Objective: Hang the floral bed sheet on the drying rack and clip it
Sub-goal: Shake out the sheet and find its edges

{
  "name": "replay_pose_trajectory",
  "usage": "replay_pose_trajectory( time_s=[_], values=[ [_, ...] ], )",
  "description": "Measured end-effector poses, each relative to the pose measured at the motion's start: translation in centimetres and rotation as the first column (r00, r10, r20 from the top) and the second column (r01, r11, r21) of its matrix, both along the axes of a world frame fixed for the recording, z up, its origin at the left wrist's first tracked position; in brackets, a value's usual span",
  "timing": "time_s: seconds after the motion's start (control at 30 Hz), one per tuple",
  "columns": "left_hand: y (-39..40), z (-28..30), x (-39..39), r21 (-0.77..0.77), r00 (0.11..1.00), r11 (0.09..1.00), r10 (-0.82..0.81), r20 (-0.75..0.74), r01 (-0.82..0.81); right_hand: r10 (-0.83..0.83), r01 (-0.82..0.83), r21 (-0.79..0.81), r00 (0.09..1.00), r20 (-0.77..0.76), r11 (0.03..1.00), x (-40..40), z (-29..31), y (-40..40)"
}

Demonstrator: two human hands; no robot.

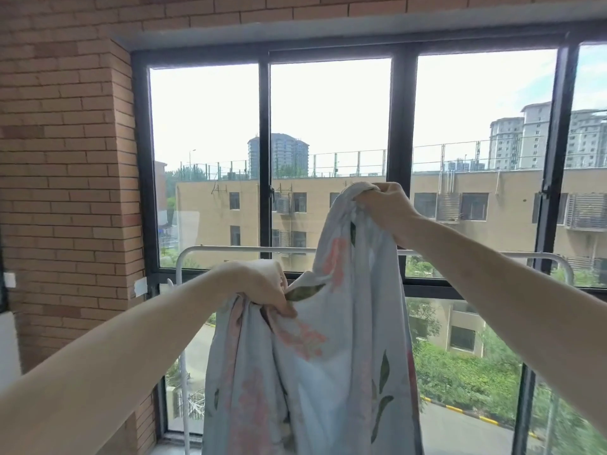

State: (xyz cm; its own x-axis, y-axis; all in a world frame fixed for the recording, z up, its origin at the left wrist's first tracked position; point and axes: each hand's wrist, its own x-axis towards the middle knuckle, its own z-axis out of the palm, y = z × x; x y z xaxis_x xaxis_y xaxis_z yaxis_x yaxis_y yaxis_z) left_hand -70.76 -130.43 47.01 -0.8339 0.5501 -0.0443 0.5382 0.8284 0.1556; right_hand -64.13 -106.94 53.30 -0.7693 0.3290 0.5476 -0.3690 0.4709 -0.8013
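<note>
The floral bed sheet (331,362), pale blue with pink flowers and green leaves, hangs bunched in front of me. My right hand (386,210) grips its top fold high up, above the white drying rack's top bar (236,249). My left hand (262,285) grips a lower bunch of the sheet at about the bar's height, just in front of it. The sheet's lower part runs out of the bottom of the view and hides the middle of the rack. No clips are visible.
A large black-framed window (264,152) stands right behind the rack. A brick wall (65,159) closes the left side. The rack's left upright (184,372) stands near the wall corner, and its right corner (565,261) curves down near the window frame.
</note>
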Motion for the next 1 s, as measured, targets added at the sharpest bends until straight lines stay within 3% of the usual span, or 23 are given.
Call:
replay_pose_trajectory(
  time_s=[0.1,0.23,0.37,0.47,0.63,0.7,0.87,0.93,1.0],
  values=[
    [-0.7,-0.7,-1.6,0.165,0.999,0.985,0.048,0.02,-0.051,-0.016,0.016,-0.036,1.0,-0.005,0.999,0.5,-0.4,1.5],
    [-3.7,0.9,-2.6,0.435,0.983,0.887,0.094,0.161,-0.156,-0.101,0.101,-0.051,0.995,0.001,0.994,0.7,-2.0,4.8],
    [-5.7,2.2,-3.4,0.691,0.956,0.664,0.149,0.253,-0.287,-0.164,0.151,0.109,0.98,0.116,0.982,0.6,-5.7,8.3],
    [-6.1,3.3,-2.9,0.755,0.934,0.57,0.065,0.352,-0.324,-0.138,0.08,0.202,0.947,0.291,0.976,0.6,-9.4,9.4],
    [-4.4,4.8,-2.5,0.88,0.979,0.434,0.025,0.201,-0.192,-0.006,-0.065,0.131,0.878,0.478,0.989,-0.2,-17.3,10.5],
    [-3.4,5.6,-2.5,0.906,0.99,0.398,0.036,0.138,-0.141,-0.057,-0.059,0.196,0.841,0.538,0.979,-1.0,-22.2,12.0],
    [-1.8,6.9,-2.8,0.897,0.996,0.439,0.09,0.003,-0.043,-0.212,0.039,0.264,0.715,0.667,0.964,-0.8,-34.8,13.3],
    [-2.1,6.7,-3.0,0.847,0.992,0.531,0.097,-0.077,0.014,-0.239,0.097,0.249,0.728,0.642,0.964,0.3,-34.6,11.5],
    [-3.2,6.4,-3.4,0.783,0.982,0.62,0.116,-0.149,0.045,-0.238,0.223,0.094,0.809,0.538,0.97,0.6,-29.6,11.6]
  ],
)
